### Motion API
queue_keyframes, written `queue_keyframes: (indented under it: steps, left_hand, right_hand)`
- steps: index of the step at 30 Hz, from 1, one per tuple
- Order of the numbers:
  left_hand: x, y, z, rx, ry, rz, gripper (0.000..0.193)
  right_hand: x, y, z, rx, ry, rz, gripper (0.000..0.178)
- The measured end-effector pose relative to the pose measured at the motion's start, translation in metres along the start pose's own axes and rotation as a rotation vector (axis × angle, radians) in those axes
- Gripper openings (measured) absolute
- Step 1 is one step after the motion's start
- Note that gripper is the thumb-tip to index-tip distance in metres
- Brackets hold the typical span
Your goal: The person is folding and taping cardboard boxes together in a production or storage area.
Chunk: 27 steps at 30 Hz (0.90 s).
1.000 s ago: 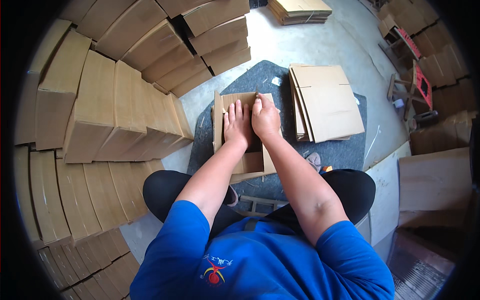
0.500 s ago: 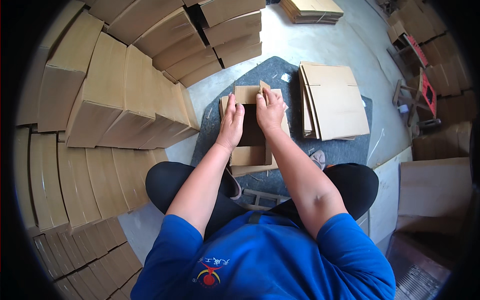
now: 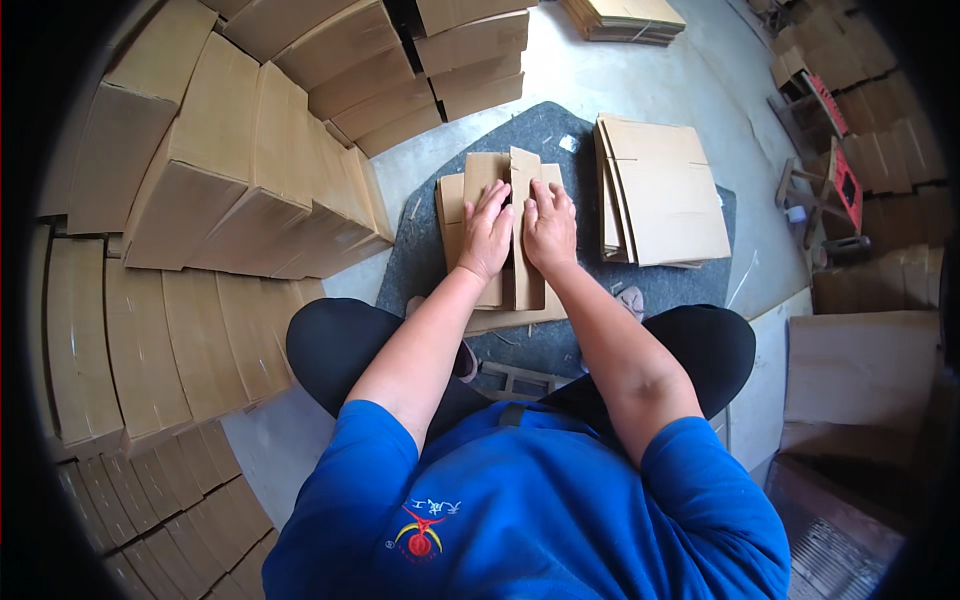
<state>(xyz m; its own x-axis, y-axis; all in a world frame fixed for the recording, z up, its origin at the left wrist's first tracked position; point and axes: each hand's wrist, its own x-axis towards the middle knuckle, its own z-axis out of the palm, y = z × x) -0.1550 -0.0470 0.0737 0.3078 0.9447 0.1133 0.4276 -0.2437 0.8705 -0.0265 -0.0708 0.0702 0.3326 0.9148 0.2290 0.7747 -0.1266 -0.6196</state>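
Observation:
In front of me a small brown cardboard box (image 3: 524, 262) stands on flattened cardboard (image 3: 450, 222). Its two long flaps lean inward over the opening, with a narrow dark gap between them. My left hand (image 3: 487, 232) lies on the left flap, fingers extended. On the right flap rests my right hand (image 3: 550, 225), its fingers also stretched out and pressing flat. Neither hand is closed around anything. The inside of the box is hidden.
A dark grey mat (image 3: 560, 130) lies under the work. To the right sits a pile of flat cardboard blanks (image 3: 670, 195); another bundle (image 3: 625, 18) is farther off. Tall stacks of cartons (image 3: 200, 160) rise at my left. A red-topped stool (image 3: 848, 185) stands far right.
Both hands have moved nearer and swung the long flaps inward over the opening. The box was open with its dark inside showing; now the flaps cover most of it.

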Motion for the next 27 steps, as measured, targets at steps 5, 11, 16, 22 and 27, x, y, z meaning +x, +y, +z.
queue_keyframes:
  steps: [5,11,16,22,27]
  left_hand:
    - [-0.003,-0.003,0.008,0.336,0.063,0.052,0.052]
    - [-0.001,0.017,0.001,0.632,-0.044,0.081,0.05]
    - [-0.005,0.011,-0.004,0.741,-0.102,0.118,0.05]
    - [-0.003,0.006,-0.006,0.689,-0.194,0.06,0.05]
    - [-0.008,0.0,-0.022,0.6,-0.358,0.163,0.05]
  right_hand:
    - [-0.046,-0.015,-0.015,-0.067,-0.073,-0.14,0.043]
    - [-0.061,-0.018,-0.02,-0.228,-0.101,-0.115,0.047]
    - [-0.068,-0.026,-0.016,-0.316,-0.131,-0.121,0.05]
    - [-0.067,-0.024,-0.011,-0.341,-0.11,-0.113,0.048]
    - [-0.065,-0.014,-0.009,-0.051,-0.002,-0.11,0.038]
